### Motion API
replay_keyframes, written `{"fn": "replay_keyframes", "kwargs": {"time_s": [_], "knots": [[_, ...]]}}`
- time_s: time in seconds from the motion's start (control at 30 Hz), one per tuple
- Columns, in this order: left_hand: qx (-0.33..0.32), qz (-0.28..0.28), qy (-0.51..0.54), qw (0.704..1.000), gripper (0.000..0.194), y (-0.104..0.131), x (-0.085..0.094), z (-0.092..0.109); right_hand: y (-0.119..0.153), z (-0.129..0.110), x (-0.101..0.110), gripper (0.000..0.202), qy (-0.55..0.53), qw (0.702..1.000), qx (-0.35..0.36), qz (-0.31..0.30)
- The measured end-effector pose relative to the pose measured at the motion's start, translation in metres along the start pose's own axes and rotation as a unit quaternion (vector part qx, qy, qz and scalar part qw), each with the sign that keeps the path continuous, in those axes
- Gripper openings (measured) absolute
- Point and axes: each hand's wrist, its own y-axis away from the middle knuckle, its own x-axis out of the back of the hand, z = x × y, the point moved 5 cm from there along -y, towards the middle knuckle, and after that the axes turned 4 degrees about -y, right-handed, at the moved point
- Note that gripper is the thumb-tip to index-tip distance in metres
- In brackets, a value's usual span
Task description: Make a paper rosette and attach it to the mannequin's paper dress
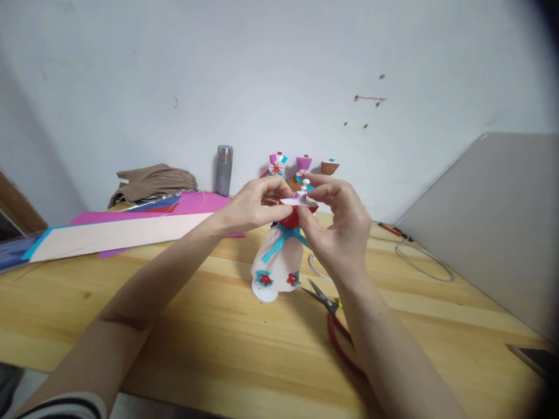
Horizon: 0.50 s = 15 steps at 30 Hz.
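A small figure stands upright on the wooden table, with a pale skirt (283, 256) bearing blue and red flowers, a blue ribbon (275, 246) at its waist and a red top (290, 217). From the left, my left hand (255, 205) pinches the edge of the red top between thumb and fingers. My right hand (343, 218) grips the other side with thumb and index finger. Between both hands rises a white knobbed tip (305, 185). A white round base (265, 291) shows under the skirt.
Red-handled scissors (334, 314) lie beside the right forearm. Coloured sheets (122, 234), folded brown cloth (152, 181) and a grey bottle (224, 171) are at left and back. Similar figures (304, 162) stand behind. A white panel (489, 221) and a cable (421, 270) are right.
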Motion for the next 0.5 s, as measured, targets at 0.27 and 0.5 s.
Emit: {"fn": "replay_keyframes", "kwargs": {"time_s": [0.27,0.5], "knots": [[0.013,-0.01,-0.003,1.0,0.025,0.0,-0.003,0.001,-0.002,0.005,0.0,0.044,-0.057,0.996,-0.069,-0.008],[0.059,-0.011,0.051,0.997,0.028,0.0,-0.001,-0.003,-0.008,0.026,0.009,0.029,-0.224,0.962,-0.157,0.0]]}}
